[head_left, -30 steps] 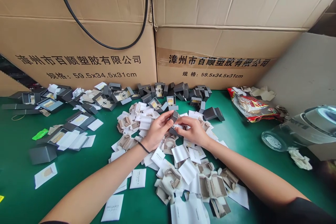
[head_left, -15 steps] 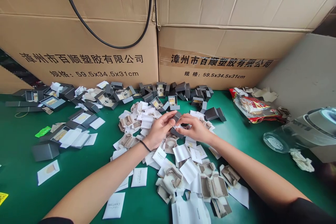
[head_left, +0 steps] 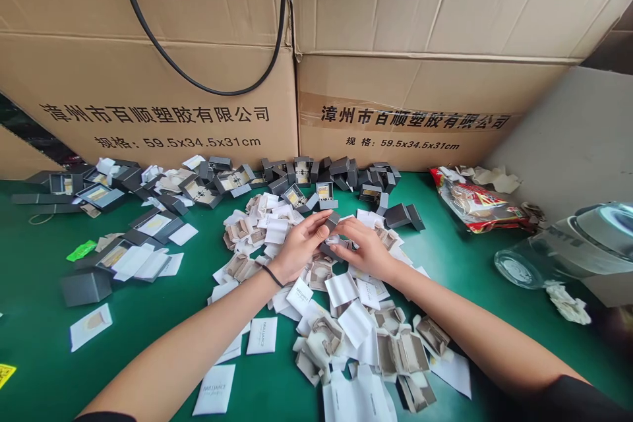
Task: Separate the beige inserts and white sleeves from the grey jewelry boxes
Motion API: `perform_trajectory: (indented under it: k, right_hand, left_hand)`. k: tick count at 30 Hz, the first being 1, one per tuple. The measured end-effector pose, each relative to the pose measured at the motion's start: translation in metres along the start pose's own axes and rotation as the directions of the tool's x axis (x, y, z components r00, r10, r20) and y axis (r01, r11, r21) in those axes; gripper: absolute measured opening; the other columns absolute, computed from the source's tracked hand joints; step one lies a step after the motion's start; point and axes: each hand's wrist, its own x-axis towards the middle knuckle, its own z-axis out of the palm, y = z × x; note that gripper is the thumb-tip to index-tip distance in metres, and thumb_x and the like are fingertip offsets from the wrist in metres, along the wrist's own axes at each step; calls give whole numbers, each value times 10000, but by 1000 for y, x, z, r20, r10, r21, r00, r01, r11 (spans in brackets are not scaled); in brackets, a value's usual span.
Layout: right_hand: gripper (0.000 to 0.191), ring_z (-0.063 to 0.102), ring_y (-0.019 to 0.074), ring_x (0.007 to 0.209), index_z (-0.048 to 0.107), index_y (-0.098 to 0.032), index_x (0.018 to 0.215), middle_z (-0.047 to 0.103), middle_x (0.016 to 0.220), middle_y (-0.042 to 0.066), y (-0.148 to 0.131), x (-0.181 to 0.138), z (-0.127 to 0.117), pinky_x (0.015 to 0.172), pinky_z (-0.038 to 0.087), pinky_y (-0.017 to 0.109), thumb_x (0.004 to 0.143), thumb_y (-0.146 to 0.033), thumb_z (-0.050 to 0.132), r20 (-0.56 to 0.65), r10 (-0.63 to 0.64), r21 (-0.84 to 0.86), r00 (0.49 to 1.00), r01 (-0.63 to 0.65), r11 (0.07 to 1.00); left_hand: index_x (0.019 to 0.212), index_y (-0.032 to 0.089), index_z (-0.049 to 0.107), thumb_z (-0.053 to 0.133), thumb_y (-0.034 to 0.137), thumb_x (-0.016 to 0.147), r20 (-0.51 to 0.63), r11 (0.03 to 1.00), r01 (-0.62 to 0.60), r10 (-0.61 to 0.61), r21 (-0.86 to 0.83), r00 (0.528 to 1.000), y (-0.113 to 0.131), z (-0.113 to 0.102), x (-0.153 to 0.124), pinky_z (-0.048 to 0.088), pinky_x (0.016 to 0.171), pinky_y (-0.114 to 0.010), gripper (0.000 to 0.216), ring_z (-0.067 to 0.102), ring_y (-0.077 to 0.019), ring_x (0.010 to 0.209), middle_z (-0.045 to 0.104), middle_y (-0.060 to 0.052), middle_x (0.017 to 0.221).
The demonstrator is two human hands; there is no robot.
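Observation:
A small dark grey jewellery box (head_left: 334,219) is held up over the heap of paper inserts in the middle of the table. My left hand (head_left: 305,242) grips it from the left with its fingers wrapped round it. From the right, my right hand (head_left: 364,247) has bent fingers and thumb at the same box, partly covering it. What lies inside the box is hidden by the fingers. Below and around both hands lie white cards (head_left: 357,322) and folded grey-brown cardboard inserts (head_left: 403,351), several printed "BRILLIANCE".
Several opened dark grey boxes (head_left: 200,190) line the back of the green table (head_left: 163,326); others lie at left. Large cartons (head_left: 148,79) stand behind, with a black cable (head_left: 217,89) hanging down. At right are a red snack bag (head_left: 479,201) and a clear bottle (head_left: 539,264).
My right hand has shifted slightly, its fingers closer over the small box. My left hand keeps its grip in nearly the same place.

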Motion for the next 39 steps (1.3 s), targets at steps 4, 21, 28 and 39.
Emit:
perform_trajectory:
  k: [4, 21, 28, 39]
  right_hand:
    - [126, 515, 187, 843, 570, -200, 944, 601, 892, 66, 1, 3, -2, 782, 431, 355, 879, -290, 512, 31, -36, 61, 999, 34, 998]
    - [230, 449, 152, 734, 524, -190, 648, 564, 684, 5, -4, 17, 0, 754, 378, 316, 862, -245, 463, 95, 84, 138, 992, -97, 986]
    - [110, 571, 158, 792, 621, -199, 767, 632, 826, 43, -15, 6, 10, 728, 467, 291, 827, -253, 546, -87, 198, 123, 976, -187, 975]
    - [143, 633, 176, 890, 654, -197, 910, 670, 952, 79, -7, -5, 13, 778, 524, 308, 855, -278, 550, -129, 17, -48, 991, -24, 999]
  left_hand:
    - [1215, 242, 541, 649, 389, 757, 2, 1000, 1, -1, -22, 1000, 0, 0, 0, 480, 676, -257, 493, 547, -176, 903, 582, -79, 1132]
    - [1177, 224, 567, 670, 371, 739, -41, 999, -26, 24, -48, 999, 0, 4, -2, 487, 640, -235, 474, 565, -153, 848, 570, -89, 1175]
    - [1196, 229, 557, 651, 382, 753, -44, 1000, -7, 6, -25, 999, 3, 5, -3, 477, 640, -224, 479, 556, -143, 836, 580, -85, 1148]
    - [1183, 238, 556, 650, 398, 747, -84, 999, -6, 2, -48, 996, 5, 6, -2, 477, 652, -233, 473, 522, -157, 885, 580, -60, 1071]
